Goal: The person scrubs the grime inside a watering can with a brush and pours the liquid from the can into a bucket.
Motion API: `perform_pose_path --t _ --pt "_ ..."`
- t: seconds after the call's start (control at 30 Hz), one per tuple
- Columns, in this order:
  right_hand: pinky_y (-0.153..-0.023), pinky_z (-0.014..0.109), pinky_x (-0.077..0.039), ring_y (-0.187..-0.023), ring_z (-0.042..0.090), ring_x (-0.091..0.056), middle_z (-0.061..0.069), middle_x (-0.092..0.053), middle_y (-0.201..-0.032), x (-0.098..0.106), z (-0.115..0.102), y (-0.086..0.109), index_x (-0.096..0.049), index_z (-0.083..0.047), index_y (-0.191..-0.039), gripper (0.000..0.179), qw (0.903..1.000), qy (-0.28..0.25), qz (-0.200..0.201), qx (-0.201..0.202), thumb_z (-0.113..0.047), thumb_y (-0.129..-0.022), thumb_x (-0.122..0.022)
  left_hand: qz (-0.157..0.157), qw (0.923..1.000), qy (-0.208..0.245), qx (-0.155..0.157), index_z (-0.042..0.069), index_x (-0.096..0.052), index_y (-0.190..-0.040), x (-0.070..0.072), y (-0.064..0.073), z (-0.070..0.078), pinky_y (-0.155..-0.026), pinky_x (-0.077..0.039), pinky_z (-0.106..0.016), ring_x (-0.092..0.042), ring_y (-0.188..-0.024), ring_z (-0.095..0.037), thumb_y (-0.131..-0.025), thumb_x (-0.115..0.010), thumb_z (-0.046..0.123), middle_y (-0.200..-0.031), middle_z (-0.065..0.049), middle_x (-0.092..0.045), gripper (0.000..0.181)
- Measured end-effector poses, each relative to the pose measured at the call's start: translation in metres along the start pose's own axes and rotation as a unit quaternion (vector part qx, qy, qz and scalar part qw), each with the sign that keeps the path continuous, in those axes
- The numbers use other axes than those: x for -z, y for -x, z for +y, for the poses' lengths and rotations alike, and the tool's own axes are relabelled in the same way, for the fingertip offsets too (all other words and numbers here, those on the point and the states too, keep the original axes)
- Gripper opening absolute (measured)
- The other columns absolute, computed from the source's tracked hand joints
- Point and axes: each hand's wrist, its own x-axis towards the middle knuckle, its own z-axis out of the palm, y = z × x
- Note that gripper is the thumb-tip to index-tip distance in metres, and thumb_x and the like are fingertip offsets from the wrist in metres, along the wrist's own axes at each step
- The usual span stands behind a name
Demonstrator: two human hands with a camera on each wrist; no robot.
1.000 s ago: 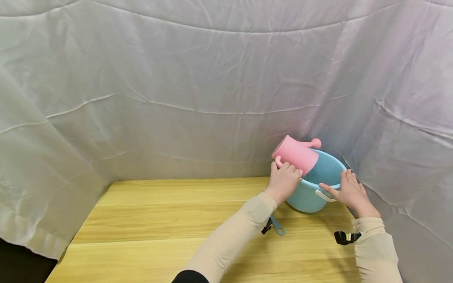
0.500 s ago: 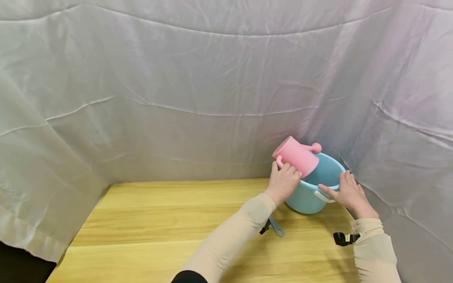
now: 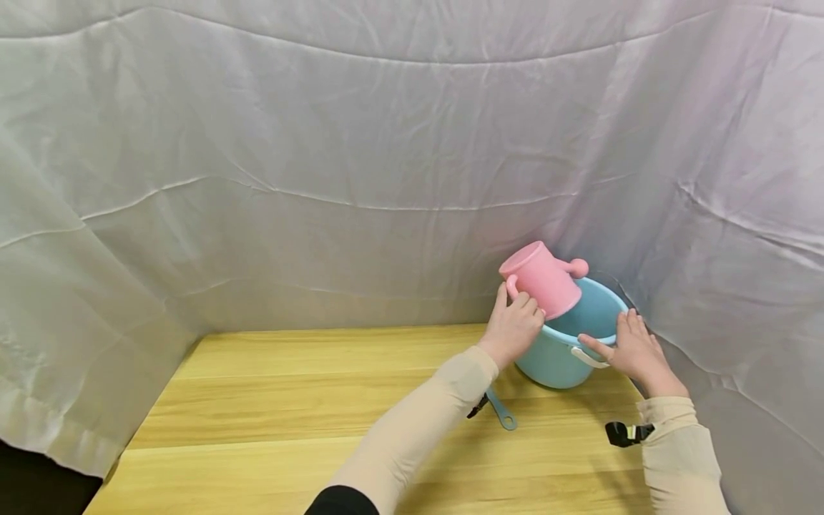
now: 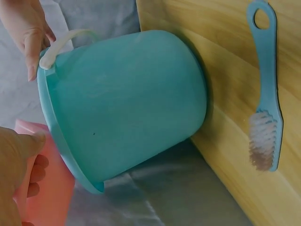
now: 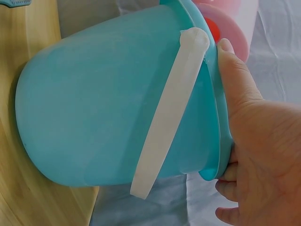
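My left hand [image 3: 515, 325] grips the handle of a pink watering can [image 3: 549, 285], which is tipped over the left rim of a light blue bucket [image 3: 556, 361]. One round end of the can faces up and left. Its short, knob-ended spout points right, above the bucket's back rim. In the right wrist view, a red-orange patch shows at the can's lower end. My right hand [image 3: 644, 355] rests on the bucket's right rim, thumb and fingers spread and fairly straight. The bucket stands upright on the table, its white handle [image 5: 164, 117] hanging down outside. What lies inside it is hidden.
A blue scrubbing brush [image 4: 268, 89] with pale bristles lies on the wooden table [image 3: 277, 408], left of the bucket and partly under my left forearm. Grey cloth [image 3: 386, 143] hangs behind and along both sides, close to the bucket at the right corner.
My left hand has raised the upper end of the pink watering can slightly, and the can has shifted a little upward. My right hand and the bucket have hardly moved.
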Motion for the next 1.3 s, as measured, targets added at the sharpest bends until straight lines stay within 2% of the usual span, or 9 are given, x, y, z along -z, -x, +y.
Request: perform_pose_path --t 0.23,0.53,0.67,0.83,1.07,1.3 --pt "-0.108 0.076 -0.013 -0.139 0.061 0.000 0.047 0.004 -0.148 0.0008 -0.0006 0.0021 0.000 0.021 -0.145 0.116 1.0000 -0.005 -0.001 0.000 -0.069 -0.090 -0.048 -0.009 0.9996 -0.008 -0.025 0.030 -0.071 -0.098 0.0033 -0.0020 -0.0008 -0.110 -0.035 -0.052 -0.052 -0.103 -0.010 -0.101 -0.046 0.022 -0.098 0.013 -0.063 0.026" --pt "-0.107 0.076 -0.014 -0.139 0.061 0.000 0.046 0.004 -0.149 -0.0010 0.0013 0.0011 -0.001 0.021 -0.145 0.116 1.0000 -0.007 0.007 0.001 -0.068 -0.090 -0.049 0.021 0.9983 -0.028 -0.046 0.029 -0.072 -0.097 0.0049 -0.0035 0.0019 -0.112 -0.034 -0.054 -0.053 -0.107 -0.012 -0.102 -0.040 0.016 -0.099 0.012 -0.065 0.035" --pt "-0.108 0.076 -0.013 -0.139 0.061 0.000 0.046 0.004 -0.149 -0.0005 0.0000 0.0009 -0.001 0.021 -0.145 0.116 0.9999 -0.011 0.007 0.002 -0.068 -0.089 -0.049 0.031 0.9963 -0.044 -0.068 0.029 -0.073 -0.096 0.0047 -0.0049 0.0018 -0.112 -0.036 -0.054 -0.053 -0.105 -0.013 -0.101 -0.039 0.013 -0.098 0.012 -0.066 0.038" --pt "-0.108 0.076 -0.013 -0.139 0.061 0.000 0.047 0.004 -0.148 -0.0004 -0.0001 0.0014 -0.001 0.021 -0.145 0.116 0.9999 -0.011 0.005 0.000 -0.069 -0.089 -0.049 0.028 0.9924 -0.067 -0.100 0.030 -0.073 -0.097 0.0051 -0.0058 0.0022 -0.111 -0.038 -0.054 -0.053 -0.104 -0.014 -0.101 -0.037 0.010 -0.100 0.011 -0.065 0.041" --pt "-0.108 0.076 -0.014 -0.139 0.062 0.000 0.047 0.004 -0.148 -0.0014 0.0005 0.0010 -0.001 0.021 -0.145 0.115 1.0000 -0.007 0.004 0.002 -0.069 -0.090 -0.048 0.035 0.9908 -0.071 -0.110 0.031 -0.073 -0.095 0.0030 -0.0070 0.0031 -0.113 -0.035 -0.053 -0.053 -0.106 -0.014 -0.101 -0.037 0.010 -0.102 0.010 -0.066 0.042" --pt "-0.108 0.076 -0.014 -0.138 0.062 -0.001 0.047 0.004 -0.148 -0.0008 -0.0002 0.0002 -0.002 0.021 -0.145 0.115 1.0000 -0.006 0.001 0.004 -0.069 -0.090 -0.048 0.012 0.9899 -0.070 -0.122 0.031 -0.073 -0.099 0.0035 -0.0093 0.0026 -0.115 -0.034 -0.053 -0.052 -0.110 -0.014 -0.101 -0.038 0.011 -0.106 0.010 -0.065 0.041"
